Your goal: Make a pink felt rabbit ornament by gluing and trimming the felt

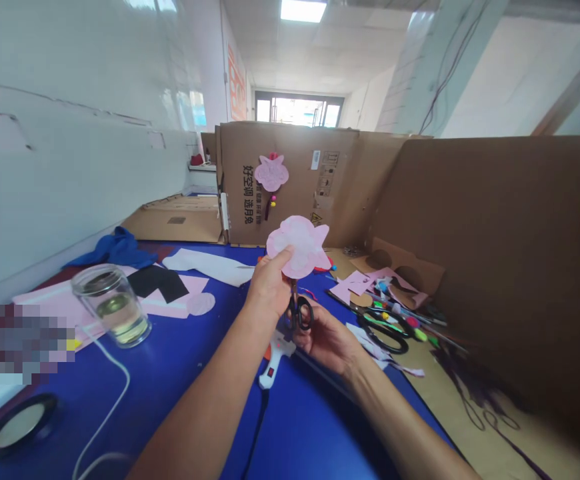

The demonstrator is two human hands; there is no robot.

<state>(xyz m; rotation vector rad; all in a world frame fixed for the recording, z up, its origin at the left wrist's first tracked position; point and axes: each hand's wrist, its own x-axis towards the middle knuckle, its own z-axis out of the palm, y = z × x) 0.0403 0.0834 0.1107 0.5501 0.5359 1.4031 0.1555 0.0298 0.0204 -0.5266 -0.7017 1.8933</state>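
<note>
My left hand pinches a pink cutout with a scalloped outline and two pointed tips, a whitish layer on its near face. Just below it, my right hand holds a small pair of scissors by the black handles. The blades point up toward the cutout's lower edge; whether they touch it I cannot tell. Under my hands lies a white glue gun on the blue table. A similar pink cutout is fixed to the cardboard panel ahead.
A glass of pale liquid stands at left, near black paper and a tape roll. On the right lie large black scissors, pink scraps and several markers. Cardboard walls rise behind and at right.
</note>
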